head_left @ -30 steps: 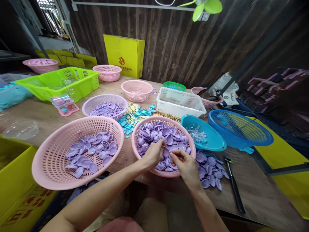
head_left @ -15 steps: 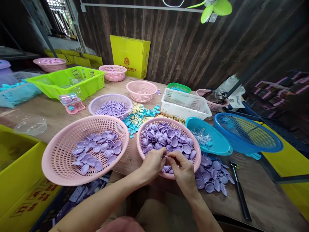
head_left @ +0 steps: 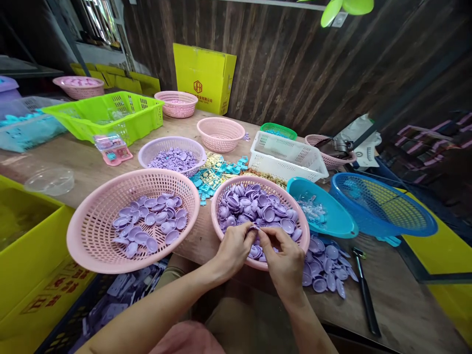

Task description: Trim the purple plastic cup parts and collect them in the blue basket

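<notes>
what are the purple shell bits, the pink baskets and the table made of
Purple shell pieces: apparently moulded plastic, smooth with a soft sheen, all identical in shape.
Pink basket and the one under both hands: plastic too by the look, matte, with regular moulded slots.
Table: looks like bare wood, dull, with visible grain and stains.

Two baskets of shells (head_left: 258, 209) side by side, loose shells (head_left: 326, 268) right of them

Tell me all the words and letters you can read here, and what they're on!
"JFH": red logo on the yellow cardboard box by the wall.
Red characters under that logo: too small to read.
White paper at the right: a printed mark, too blurred.
Yellow crate at the left: red markings, unreadable.
</notes>
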Action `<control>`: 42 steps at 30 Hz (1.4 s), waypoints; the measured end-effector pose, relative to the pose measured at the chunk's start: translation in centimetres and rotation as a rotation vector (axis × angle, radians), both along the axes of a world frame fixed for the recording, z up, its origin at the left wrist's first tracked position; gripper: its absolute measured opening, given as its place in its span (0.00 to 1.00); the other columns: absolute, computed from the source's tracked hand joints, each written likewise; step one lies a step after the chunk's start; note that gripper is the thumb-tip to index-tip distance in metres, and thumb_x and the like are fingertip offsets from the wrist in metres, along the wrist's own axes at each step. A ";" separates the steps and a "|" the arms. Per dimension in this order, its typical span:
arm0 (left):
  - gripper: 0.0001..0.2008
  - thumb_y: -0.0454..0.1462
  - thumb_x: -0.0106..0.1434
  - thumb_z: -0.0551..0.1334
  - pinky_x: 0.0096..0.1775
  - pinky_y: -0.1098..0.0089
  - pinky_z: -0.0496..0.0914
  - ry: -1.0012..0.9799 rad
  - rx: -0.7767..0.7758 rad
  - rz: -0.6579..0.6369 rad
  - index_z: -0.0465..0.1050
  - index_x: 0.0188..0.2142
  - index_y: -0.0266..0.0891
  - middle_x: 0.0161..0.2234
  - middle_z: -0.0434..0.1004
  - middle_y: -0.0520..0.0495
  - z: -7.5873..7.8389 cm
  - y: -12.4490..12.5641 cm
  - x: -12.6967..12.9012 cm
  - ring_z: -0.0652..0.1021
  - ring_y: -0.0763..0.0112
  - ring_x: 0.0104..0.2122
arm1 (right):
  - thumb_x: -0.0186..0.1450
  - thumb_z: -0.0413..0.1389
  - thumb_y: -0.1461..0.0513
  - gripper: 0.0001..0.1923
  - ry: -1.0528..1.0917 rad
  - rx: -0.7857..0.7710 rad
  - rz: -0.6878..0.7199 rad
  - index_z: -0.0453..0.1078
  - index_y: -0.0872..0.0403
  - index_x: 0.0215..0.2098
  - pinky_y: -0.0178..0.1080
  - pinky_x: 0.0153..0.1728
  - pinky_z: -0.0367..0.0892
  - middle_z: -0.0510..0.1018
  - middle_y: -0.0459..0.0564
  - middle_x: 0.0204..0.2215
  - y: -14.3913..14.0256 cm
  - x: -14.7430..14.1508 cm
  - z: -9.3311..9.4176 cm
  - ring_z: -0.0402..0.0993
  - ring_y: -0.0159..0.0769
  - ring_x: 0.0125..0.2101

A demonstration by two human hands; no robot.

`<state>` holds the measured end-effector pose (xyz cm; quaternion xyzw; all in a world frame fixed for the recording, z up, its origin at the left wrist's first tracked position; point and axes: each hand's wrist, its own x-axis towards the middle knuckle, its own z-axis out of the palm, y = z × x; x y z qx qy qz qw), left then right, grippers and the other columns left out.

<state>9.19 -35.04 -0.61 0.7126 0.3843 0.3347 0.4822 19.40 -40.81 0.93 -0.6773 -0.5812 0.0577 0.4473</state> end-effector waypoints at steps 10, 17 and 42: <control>0.10 0.33 0.61 0.49 0.27 0.75 0.60 0.351 0.204 0.017 0.68 0.31 0.36 0.24 0.71 0.49 0.0 -0.1 0.1 0.71 0.73 0.24 | 0.61 0.48 0.61 0.09 -0.143 0.008 -0.024 0.66 0.54 0.26 0.32 0.24 0.61 0.71 0.46 0.21 0.2 -0.6 0.3 0.65 0.29 0.21; 0.11 0.33 0.64 0.46 0.27 0.74 0.64 0.621 0.342 0.025 0.66 0.35 0.36 0.29 0.73 0.44 -0.1 -0.6 -0.1 0.74 0.69 0.27 | 0.62 0.46 0.64 0.09 -0.255 0.080 -0.043 0.63 0.53 0.25 0.32 0.24 0.58 0.69 0.45 0.20 0.2 -1.7 0.4 0.64 0.30 0.21; 0.21 0.35 0.60 0.51 0.43 0.62 0.65 0.885 0.587 0.411 0.58 0.52 0.30 0.40 0.68 0.37 0.0 5.7 -10.3 0.69 0.59 0.41 | 0.63 0.45 0.68 0.13 -0.834 -0.617 0.600 0.71 0.54 0.37 0.34 0.30 0.61 0.77 0.53 0.34 9.6 -1.9 -4.6 0.73 0.37 0.34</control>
